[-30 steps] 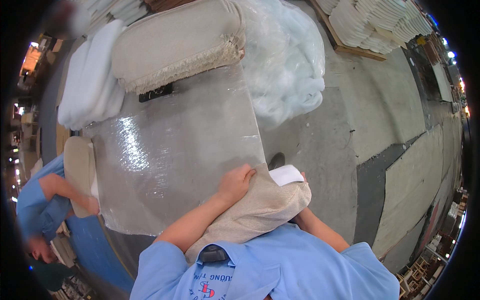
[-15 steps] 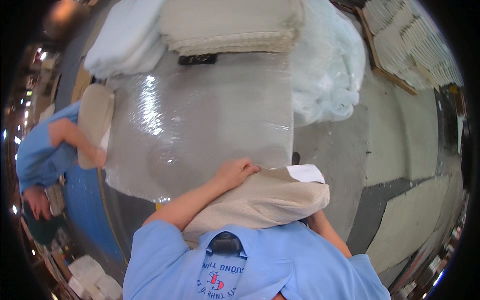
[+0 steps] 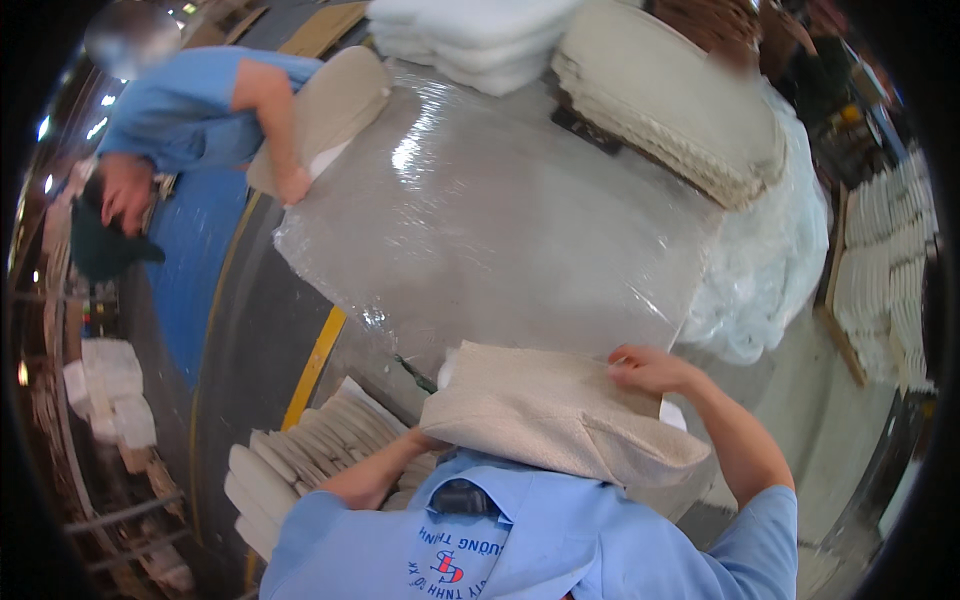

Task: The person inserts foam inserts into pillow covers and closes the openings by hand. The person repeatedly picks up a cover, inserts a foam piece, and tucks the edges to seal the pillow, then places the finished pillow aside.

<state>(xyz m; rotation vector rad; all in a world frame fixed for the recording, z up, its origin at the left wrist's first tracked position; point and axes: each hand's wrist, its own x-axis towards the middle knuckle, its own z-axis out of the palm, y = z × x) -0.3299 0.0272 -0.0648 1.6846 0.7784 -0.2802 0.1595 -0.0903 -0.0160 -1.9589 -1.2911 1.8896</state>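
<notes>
Pale cushions (image 3: 310,450) are piled at lower left. The left hand (image 3: 422,440) meets the beige cover (image 3: 530,400), low in the middle; that hand's fingers are hidden, so I can't tell their grip. The right hand (image 3: 655,370) has its fingers closed on the top edge.

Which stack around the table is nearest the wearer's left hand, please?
The off-white stack of rounded, elongated pads at lower left, beside the left hand; the white fluffy stack and beige fabric stack sit at the grey plastic-covered table's far side.
</notes>
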